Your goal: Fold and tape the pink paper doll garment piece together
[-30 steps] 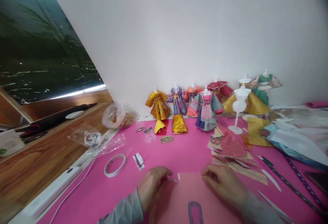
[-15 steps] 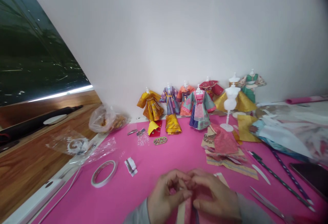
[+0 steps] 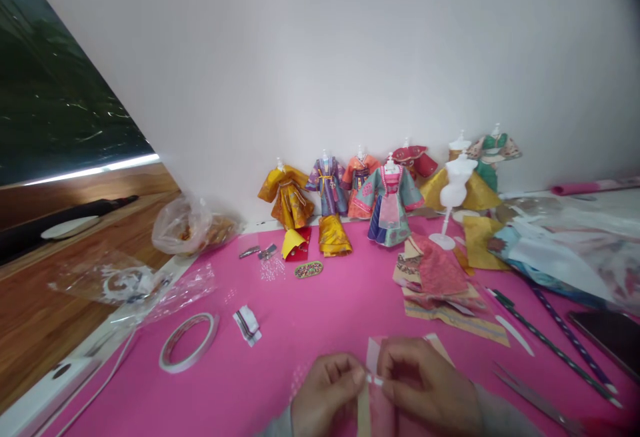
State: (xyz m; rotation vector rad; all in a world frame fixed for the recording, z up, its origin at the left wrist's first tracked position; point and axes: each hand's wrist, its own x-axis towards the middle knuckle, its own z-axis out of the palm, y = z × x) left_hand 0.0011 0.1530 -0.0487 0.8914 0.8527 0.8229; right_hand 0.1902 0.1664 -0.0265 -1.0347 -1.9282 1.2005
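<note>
Low in the middle of the head view, my left hand (image 3: 327, 394) pinches the left edge of a pink and beige fabric piece (image 3: 376, 412). My right hand (image 3: 427, 387) is closed on its other side, thumb and fingertips almost meeting the left ones. A small white strip (image 3: 374, 380) lies between the fingertips; what it is, I cannot tell. Behind it a pale, see-through piece (image 3: 374, 350) stands up. Beyond my right hand is a pile of pink and beige fabric cutouts (image 3: 435, 270).
Doll dresses on small stands (image 3: 391, 200) line the wall, with a bare white mannequin (image 3: 457, 184) at right. A tape roll (image 3: 165, 357) lies left on the pink mat (image 3: 250, 390). At right are scissors (image 3: 537, 400), pencils (image 3: 535, 337) and a phone (image 3: 605, 334).
My fingertips have drawn slightly apart and lower, baring the small white strip and the pale piece between them. The whole view has shifted a little.
</note>
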